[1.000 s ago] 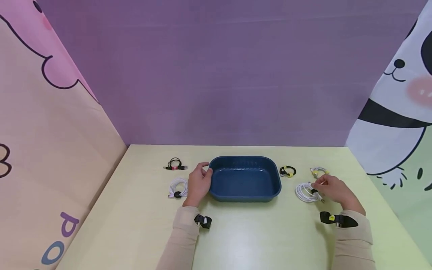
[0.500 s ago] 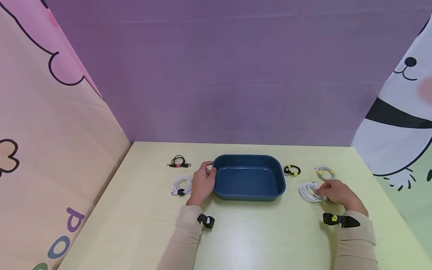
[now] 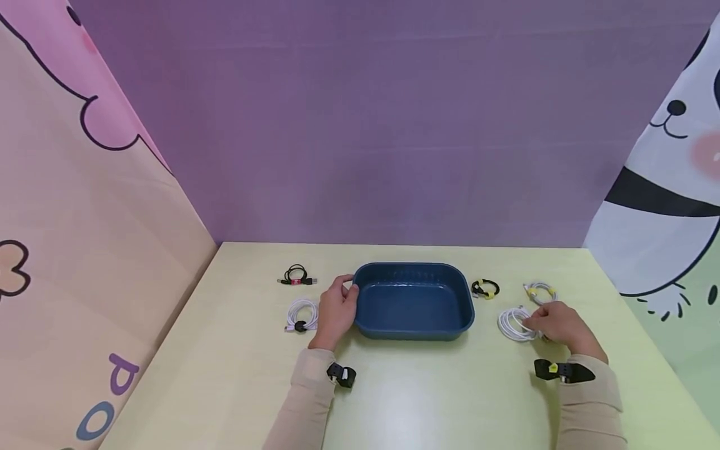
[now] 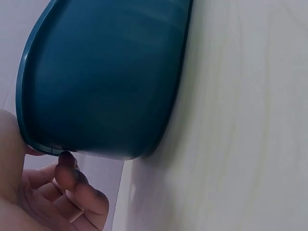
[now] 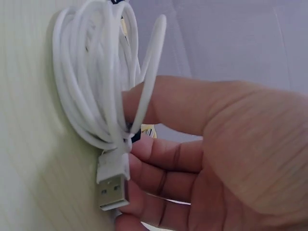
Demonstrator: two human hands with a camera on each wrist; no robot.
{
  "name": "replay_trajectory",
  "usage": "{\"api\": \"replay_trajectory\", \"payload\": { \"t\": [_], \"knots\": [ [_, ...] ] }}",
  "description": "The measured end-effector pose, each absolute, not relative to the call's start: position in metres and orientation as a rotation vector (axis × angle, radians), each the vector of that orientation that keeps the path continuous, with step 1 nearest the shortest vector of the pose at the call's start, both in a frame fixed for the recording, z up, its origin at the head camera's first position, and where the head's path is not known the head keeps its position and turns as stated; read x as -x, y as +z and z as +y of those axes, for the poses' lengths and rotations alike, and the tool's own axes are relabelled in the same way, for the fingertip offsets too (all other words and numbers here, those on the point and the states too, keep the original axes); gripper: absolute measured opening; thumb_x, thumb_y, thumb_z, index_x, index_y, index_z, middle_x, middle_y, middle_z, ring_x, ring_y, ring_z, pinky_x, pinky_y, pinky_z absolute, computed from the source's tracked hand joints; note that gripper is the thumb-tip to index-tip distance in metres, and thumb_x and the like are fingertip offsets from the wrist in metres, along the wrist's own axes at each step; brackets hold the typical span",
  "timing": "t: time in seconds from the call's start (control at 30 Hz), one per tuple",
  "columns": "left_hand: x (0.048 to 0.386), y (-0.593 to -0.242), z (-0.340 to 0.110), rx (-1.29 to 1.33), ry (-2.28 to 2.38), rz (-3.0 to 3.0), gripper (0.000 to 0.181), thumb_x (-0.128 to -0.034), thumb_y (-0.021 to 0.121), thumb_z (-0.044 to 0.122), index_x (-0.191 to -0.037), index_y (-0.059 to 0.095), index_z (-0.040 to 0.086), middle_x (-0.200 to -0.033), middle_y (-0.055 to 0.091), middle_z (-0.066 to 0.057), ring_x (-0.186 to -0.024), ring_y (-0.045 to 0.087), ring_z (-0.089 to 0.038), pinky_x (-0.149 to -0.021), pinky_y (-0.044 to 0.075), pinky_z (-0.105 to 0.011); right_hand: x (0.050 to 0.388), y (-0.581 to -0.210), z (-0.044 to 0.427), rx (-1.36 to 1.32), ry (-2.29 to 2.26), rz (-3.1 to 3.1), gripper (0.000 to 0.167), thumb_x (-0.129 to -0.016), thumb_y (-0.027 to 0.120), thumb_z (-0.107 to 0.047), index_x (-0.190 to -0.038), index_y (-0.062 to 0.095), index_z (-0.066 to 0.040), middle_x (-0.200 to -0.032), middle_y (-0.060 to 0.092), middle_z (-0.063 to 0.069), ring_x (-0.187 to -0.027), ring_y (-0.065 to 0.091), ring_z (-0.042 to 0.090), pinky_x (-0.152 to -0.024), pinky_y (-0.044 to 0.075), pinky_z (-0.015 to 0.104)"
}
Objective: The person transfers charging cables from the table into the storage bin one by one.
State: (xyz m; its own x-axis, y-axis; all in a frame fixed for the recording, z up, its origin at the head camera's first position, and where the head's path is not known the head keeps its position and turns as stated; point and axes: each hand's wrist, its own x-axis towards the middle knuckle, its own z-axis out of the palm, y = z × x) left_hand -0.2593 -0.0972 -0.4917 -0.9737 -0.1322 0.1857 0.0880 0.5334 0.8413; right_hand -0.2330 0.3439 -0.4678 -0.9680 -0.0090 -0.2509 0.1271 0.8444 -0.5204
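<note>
My left hand (image 3: 335, 312) grips the left rim of an oblong dark blue plastic basin (image 3: 413, 333). The left wrist view shows thumb and fingers at the basin's rim (image 4: 21, 91). On the right, my right hand (image 3: 565, 326) pinches a coiled white USB cable (image 3: 510, 326) by its bundled end. In the right wrist view, thumb and forefinger close on the white coil (image 5: 86, 77), the thumb passing behind one raised loop. A USB plug (image 5: 113, 191) hangs below the fingers; the coil's dark tie is mostly covered.
Left of the basin lie a black cable with a red tie (image 3: 296, 280) and a white coiled cable with a black tie (image 3: 300, 325). To the right are a black cable with yellow ties (image 3: 490, 295) and a pale one with yellow ties (image 3: 554, 294). A purple backdrop (image 3: 394, 125) rises behind the table.
My right hand has settled further over the white cable's tie, which showed a second ago and is now covered. The left hand keeps its hold on the basin; the head view has shifted slightly.
</note>
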Motion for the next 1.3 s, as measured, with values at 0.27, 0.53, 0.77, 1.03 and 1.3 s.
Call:
{"api": "replay_trajectory", "payload": {
  "t": [0.27, 0.53, 0.77, 1.03, 1.3],
  "knots": [
    [0.261, -0.490, -0.097, -0.031, -1.414, -2.541, 0.031, -0.1032, 0.058, 0.018, -0.130, 0.066, 0.005, -0.074, 0.052, -0.002, -0.060, 0.046, -0.015, -0.057, 0.036, -0.028, 0.234, -0.468, 0.346, -0.091, -0.807, 2.816, 0.027, -0.091, 0.070, -0.030, -0.086, 0.065, -0.004, -0.074, 0.057, 0.001, -0.071, 0.052, 0.019, -0.063, 0.039, 0.032],
    [0.260, -0.491, -0.098, -0.017, -1.418, -2.553, 0.033, -0.1026, 0.060, 0.020, -0.132, 0.066, 0.005, -0.075, 0.055, -0.002, -0.061, 0.047, -0.014, -0.058, 0.037, -0.028, 0.231, -0.468, 0.344, -0.080, -0.891, 2.815, 0.027, -0.091, 0.073, -0.028, -0.089, 0.064, -0.002, -0.076, 0.059, 0.001, -0.071, 0.051, 0.018, -0.063, 0.040, 0.032],
    [0.260, -0.490, -0.100, -0.004, -1.405, -2.551, 0.034, -0.1016, 0.061, 0.020, -0.132, 0.065, 0.004, -0.075, 0.057, -0.003, -0.062, 0.048, -0.013, -0.060, 0.039, -0.028, 0.230, -0.463, 0.339, -0.066, -0.944, 2.816, 0.028, -0.091, 0.073, -0.025, -0.093, 0.063, 0.000, -0.080, 0.061, 0.003, -0.072, 0.052, 0.018, -0.064, 0.042, 0.032],
    [0.261, -0.486, -0.102, -0.001, -1.390, -2.551, 0.035, -0.1010, 0.062, 0.020, -0.133, 0.065, 0.005, -0.076, 0.058, -0.003, -0.061, 0.048, -0.013, -0.059, 0.039, -0.028, 0.232, -0.462, 0.335, -0.032, -0.971, 2.855, 0.025, -0.091, 0.073, -0.024, -0.092, 0.064, 0.000, -0.080, 0.062, 0.003, -0.072, 0.051, 0.017, -0.063, 0.041, 0.031],
    [0.262, -0.487, -0.107, 0.009, -1.376, -2.534, 0.034, -0.1004, 0.062, 0.017, -0.132, 0.065, 0.004, -0.076, 0.059, -0.005, -0.060, 0.048, -0.012, -0.058, 0.039, -0.027, 0.234, -0.461, 0.328, 0.003, -0.995, 2.894, 0.024, -0.090, 0.074, -0.023, -0.092, 0.066, -0.001, -0.083, 0.064, 0.003, -0.074, 0.052, 0.017, -0.065, 0.042, 0.031]
  ]
}}
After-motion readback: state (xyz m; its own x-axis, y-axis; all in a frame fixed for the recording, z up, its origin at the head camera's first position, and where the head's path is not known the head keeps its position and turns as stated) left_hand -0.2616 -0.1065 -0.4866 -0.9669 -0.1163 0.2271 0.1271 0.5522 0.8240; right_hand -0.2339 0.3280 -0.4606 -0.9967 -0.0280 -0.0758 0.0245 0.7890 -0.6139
